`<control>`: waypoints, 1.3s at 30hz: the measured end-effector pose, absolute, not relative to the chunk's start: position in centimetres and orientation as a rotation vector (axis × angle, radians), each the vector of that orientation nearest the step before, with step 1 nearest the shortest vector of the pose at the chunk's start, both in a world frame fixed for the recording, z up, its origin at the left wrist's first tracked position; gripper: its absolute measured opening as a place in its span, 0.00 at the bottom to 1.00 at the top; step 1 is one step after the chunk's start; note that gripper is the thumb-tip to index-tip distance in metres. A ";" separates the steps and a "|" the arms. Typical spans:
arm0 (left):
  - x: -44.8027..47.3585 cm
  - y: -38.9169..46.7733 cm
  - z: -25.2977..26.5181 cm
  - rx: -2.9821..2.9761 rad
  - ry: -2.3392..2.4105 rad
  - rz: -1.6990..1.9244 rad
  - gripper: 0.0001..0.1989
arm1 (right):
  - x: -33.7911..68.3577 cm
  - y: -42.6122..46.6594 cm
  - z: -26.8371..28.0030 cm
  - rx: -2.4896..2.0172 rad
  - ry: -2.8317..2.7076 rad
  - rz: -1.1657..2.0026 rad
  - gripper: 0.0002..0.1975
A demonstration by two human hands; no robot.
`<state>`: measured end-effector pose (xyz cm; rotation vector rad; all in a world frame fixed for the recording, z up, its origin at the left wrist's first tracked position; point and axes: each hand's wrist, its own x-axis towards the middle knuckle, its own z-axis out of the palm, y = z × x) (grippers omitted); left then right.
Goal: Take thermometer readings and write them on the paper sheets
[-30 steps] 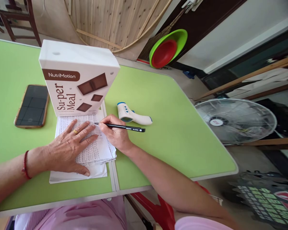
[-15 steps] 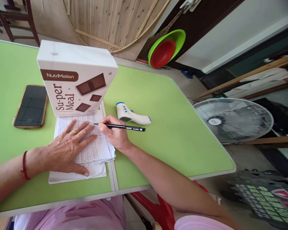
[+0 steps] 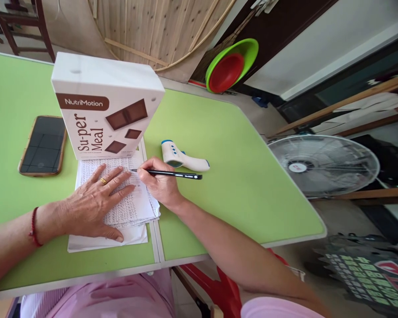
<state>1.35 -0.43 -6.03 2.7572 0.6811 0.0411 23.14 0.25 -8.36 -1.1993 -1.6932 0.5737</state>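
Observation:
My left hand (image 3: 97,203) lies flat with spread fingers on a stack of paper sheets (image 3: 137,205) covered in dense handwriting. A gold ring and a red string bracelet are on that hand and wrist. Closed around a black pen (image 3: 175,174), my right hand (image 3: 161,183) rests at the right edge of the sheets. The pen's tip points left and meets the paper close to my left fingertips. Just behind the papers stands a white box (image 3: 112,110) with chocolate pictures and "Su-per Meal" printed on it.
Left of the box lies a smartphone (image 3: 42,145). An infrared thermometer (image 3: 184,157) lies right of my right hand on the green table (image 3: 225,194). Beyond the table's right side is a fan (image 3: 325,165). Green and red basins (image 3: 227,73) stand behind.
Both hands keep nearly the same place on the paper, with the pen still held. The whole view has shifted very slightly.

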 end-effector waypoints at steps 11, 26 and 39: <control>1.1 -0.4 -6.3 2.754 0.670 0.095 0.52 | 23.2 0.2 -8.2 -1.230 -1.668 0.559 0.06; 1.0 -0.4 -6.2 2.754 0.668 0.081 0.52 | 23.2 0.4 -8.3 -1.203 -1.672 0.544 0.07; 1.0 -0.3 -6.3 2.751 0.658 0.107 0.51 | 23.2 0.4 -8.2 -1.205 -1.671 0.559 0.07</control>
